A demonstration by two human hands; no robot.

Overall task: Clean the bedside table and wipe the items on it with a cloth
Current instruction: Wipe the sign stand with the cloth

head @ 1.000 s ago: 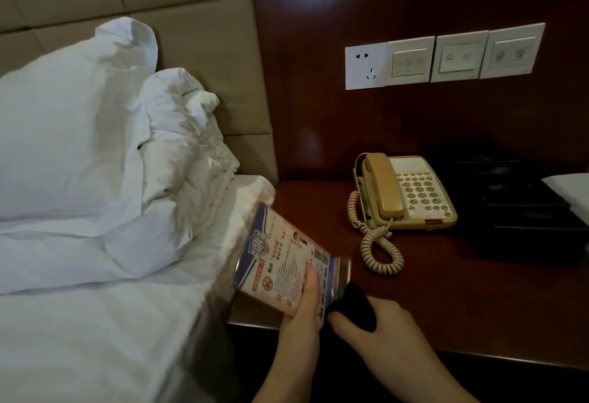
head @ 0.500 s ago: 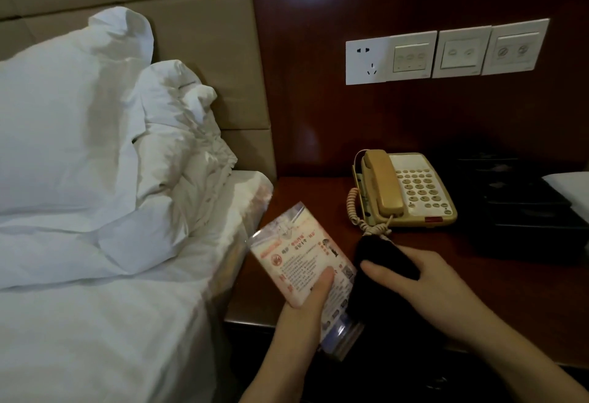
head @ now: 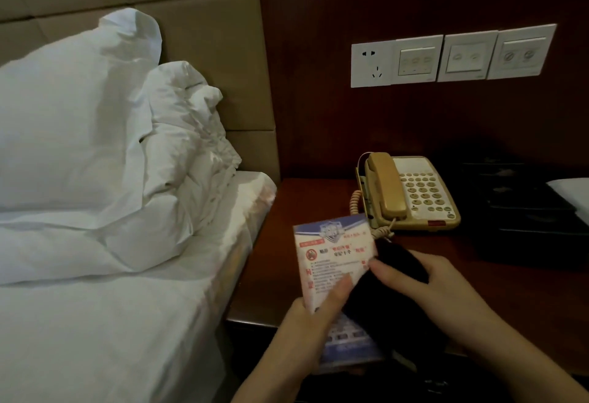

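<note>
I hold the card (head: 331,262) up off the bedside table (head: 318,198) in my left hand (head: 306,323), thumb pressed flat across its printed face and the other fingers hidden behind it, so it stays stiff and tilted toward me while I rub it. Lifted like this, both faces can be reached and the wood below is left free for wiping later.

My right hand (head: 427,288) is curled round the dark cloth (head: 395,278), thumb on top, with the bunched cloth lying between my right fingers and the card's right edge. The cloth touches that edge; I judge I am wiping along the card, and the card's lower part hangs below my left thumb.

Beyond my right fingertips sits the phone (head: 411,192), its coiled cord (head: 357,202) running down to just behind the card's top corner. It looks untouched, so I'd guess it comes next. Well off past my right knuckles is a black tray (head: 526,211). To the far side of my left hand lie the bed's white pillows (head: 79,135).
</note>
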